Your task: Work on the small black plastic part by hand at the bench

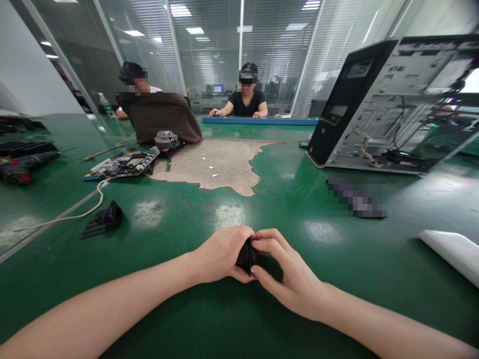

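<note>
A small black plastic part point(247, 257) is held between my two hands, low over the green table. My left hand point(222, 252) wraps round it from the left, hiding much of its body. On the other side, the thumb and fingers of my right hand point(290, 274) pinch its flat rim edge. Its exact kind does not show. Off to the left, another black plastic piece point(108, 217) with a round opening and thin prongs lies on the table.
A circuit board point(127, 164), a cooler point(166, 139) and a power drill point(22, 164) lie on the left. An opened computer case point(359, 104) stands at the right, near a blurred dark object point(355, 197) and a white panel point(454, 252). Two people point(247, 99) sit across the table point(179, 209).
</note>
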`<state>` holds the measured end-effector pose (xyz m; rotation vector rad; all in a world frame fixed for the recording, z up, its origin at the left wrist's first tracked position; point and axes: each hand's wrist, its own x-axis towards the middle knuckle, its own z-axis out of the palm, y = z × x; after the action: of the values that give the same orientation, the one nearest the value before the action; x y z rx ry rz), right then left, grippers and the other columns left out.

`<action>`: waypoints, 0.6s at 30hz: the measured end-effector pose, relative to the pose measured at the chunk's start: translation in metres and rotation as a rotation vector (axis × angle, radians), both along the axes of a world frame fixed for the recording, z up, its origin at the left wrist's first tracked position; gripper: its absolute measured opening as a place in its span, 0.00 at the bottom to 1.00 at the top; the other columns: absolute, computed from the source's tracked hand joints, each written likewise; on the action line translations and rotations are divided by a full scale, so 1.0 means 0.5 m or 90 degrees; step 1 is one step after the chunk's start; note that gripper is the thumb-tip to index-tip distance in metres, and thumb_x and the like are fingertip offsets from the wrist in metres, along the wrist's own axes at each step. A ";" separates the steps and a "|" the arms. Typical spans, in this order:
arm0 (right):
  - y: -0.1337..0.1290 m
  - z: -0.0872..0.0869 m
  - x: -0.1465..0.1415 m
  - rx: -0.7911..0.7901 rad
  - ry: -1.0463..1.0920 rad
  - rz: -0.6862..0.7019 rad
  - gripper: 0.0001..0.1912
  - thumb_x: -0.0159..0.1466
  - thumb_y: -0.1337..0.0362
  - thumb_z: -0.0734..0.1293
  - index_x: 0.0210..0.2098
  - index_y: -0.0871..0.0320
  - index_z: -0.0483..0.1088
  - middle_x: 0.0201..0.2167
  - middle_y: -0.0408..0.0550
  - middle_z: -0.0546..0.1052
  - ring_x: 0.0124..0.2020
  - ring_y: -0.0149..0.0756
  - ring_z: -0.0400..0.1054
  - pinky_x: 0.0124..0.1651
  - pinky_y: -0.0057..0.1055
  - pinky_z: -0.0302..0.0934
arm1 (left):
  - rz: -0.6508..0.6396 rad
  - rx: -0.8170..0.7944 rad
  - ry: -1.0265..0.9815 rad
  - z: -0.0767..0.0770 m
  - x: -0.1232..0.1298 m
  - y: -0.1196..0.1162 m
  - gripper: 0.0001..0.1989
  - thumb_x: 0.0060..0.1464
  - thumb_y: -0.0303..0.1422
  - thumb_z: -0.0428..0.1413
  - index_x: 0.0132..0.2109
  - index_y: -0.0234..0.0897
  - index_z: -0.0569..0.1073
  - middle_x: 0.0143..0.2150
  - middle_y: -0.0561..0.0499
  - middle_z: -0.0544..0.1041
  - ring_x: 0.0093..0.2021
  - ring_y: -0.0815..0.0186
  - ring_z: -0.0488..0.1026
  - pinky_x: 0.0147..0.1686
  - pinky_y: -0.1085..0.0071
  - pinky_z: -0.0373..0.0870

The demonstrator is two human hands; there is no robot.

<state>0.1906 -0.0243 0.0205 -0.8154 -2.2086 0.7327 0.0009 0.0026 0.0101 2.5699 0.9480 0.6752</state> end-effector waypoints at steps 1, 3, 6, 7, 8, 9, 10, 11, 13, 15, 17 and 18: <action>0.000 0.002 0.001 0.030 -0.005 0.004 0.14 0.59 0.71 0.62 0.44 0.55 0.59 0.45 0.52 0.62 0.46 0.39 0.61 0.47 0.39 0.62 | 0.003 -0.006 0.003 0.002 0.001 -0.001 0.26 0.41 0.35 0.58 0.47 0.37 0.59 0.42 0.46 0.70 0.40 0.58 0.70 0.40 0.62 0.67; 0.000 0.002 0.001 0.053 -0.002 0.007 0.12 0.60 0.71 0.61 0.42 0.55 0.60 0.45 0.51 0.62 0.47 0.39 0.61 0.48 0.38 0.61 | 0.008 -0.006 0.000 0.004 0.002 -0.001 0.25 0.42 0.37 0.58 0.47 0.37 0.59 0.41 0.47 0.70 0.39 0.59 0.70 0.39 0.63 0.67; 0.004 -0.002 -0.001 0.004 0.028 -0.024 0.10 0.59 0.70 0.62 0.41 0.55 0.60 0.42 0.50 0.64 0.44 0.38 0.63 0.46 0.38 0.62 | 0.005 0.012 -0.013 0.002 0.003 -0.001 0.24 0.42 0.37 0.57 0.46 0.36 0.59 0.41 0.46 0.70 0.39 0.58 0.70 0.40 0.63 0.67; 0.006 -0.005 -0.003 -0.024 0.041 -0.037 0.12 0.59 0.70 0.63 0.41 0.56 0.60 0.41 0.49 0.65 0.43 0.37 0.63 0.45 0.38 0.63 | 0.004 0.017 -0.015 0.000 0.002 -0.001 0.24 0.42 0.37 0.57 0.46 0.36 0.59 0.41 0.46 0.70 0.39 0.58 0.70 0.39 0.63 0.67; 0.007 -0.007 -0.004 -0.052 0.052 -0.047 0.13 0.58 0.71 0.63 0.42 0.56 0.59 0.40 0.49 0.65 0.42 0.37 0.64 0.45 0.38 0.63 | 0.005 0.019 -0.015 -0.001 0.002 -0.001 0.24 0.42 0.38 0.57 0.46 0.36 0.59 0.40 0.46 0.70 0.39 0.58 0.70 0.39 0.63 0.67; 0.008 -0.009 -0.006 -0.080 0.060 -0.051 0.15 0.57 0.71 0.63 0.43 0.56 0.59 0.40 0.49 0.66 0.41 0.37 0.64 0.45 0.38 0.64 | 0.007 0.019 -0.013 -0.002 0.001 -0.001 0.24 0.42 0.38 0.58 0.46 0.37 0.59 0.40 0.46 0.70 0.39 0.58 0.70 0.38 0.63 0.67; 0.009 -0.010 -0.007 -0.108 0.065 -0.048 0.15 0.57 0.71 0.63 0.44 0.57 0.58 0.39 0.48 0.67 0.41 0.37 0.65 0.45 0.38 0.64 | 0.009 0.018 -0.011 -0.003 0.001 -0.001 0.24 0.42 0.38 0.58 0.46 0.37 0.59 0.40 0.46 0.70 0.38 0.58 0.70 0.38 0.63 0.67; 0.008 -0.011 -0.008 -0.133 0.068 -0.041 0.16 0.58 0.71 0.63 0.44 0.57 0.58 0.39 0.48 0.67 0.40 0.36 0.65 0.44 0.38 0.64 | 0.011 0.017 -0.011 -0.004 0.000 -0.001 0.24 0.42 0.38 0.58 0.46 0.37 0.59 0.40 0.47 0.70 0.38 0.58 0.70 0.38 0.63 0.67; 0.007 -0.011 -0.008 -0.165 0.070 -0.022 0.15 0.59 0.71 0.62 0.44 0.57 0.58 0.38 0.48 0.67 0.39 0.35 0.66 0.43 0.37 0.65 | 0.012 0.016 -0.011 -0.004 0.000 0.000 0.25 0.41 0.38 0.58 0.46 0.37 0.59 0.41 0.46 0.70 0.39 0.58 0.70 0.39 0.62 0.67; 0.005 -0.007 -0.006 -0.141 0.061 -0.011 0.14 0.59 0.71 0.62 0.44 0.56 0.58 0.39 0.48 0.66 0.39 0.35 0.66 0.43 0.36 0.65 | 0.007 0.015 -0.008 -0.002 -0.001 0.000 0.26 0.41 0.37 0.58 0.47 0.37 0.58 0.41 0.46 0.70 0.40 0.58 0.70 0.40 0.62 0.67; 0.002 -0.001 -0.004 -0.061 0.036 -0.010 0.14 0.58 0.70 0.62 0.43 0.56 0.60 0.41 0.50 0.65 0.42 0.37 0.65 0.44 0.37 0.64 | 0.001 0.010 -0.001 0.001 0.000 -0.001 0.25 0.41 0.36 0.58 0.47 0.37 0.58 0.42 0.46 0.70 0.40 0.58 0.70 0.40 0.62 0.67; 0.001 0.002 -0.002 -0.019 0.024 -0.008 0.13 0.58 0.70 0.62 0.43 0.55 0.60 0.43 0.51 0.64 0.44 0.38 0.64 0.45 0.38 0.63 | -0.001 0.008 0.000 0.002 0.001 -0.001 0.25 0.42 0.35 0.58 0.47 0.36 0.58 0.42 0.46 0.70 0.40 0.58 0.70 0.40 0.62 0.67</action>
<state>0.1894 -0.0236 0.0215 -0.8225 -2.1617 0.7701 0.0012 0.0021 0.0112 2.5812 0.9453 0.6833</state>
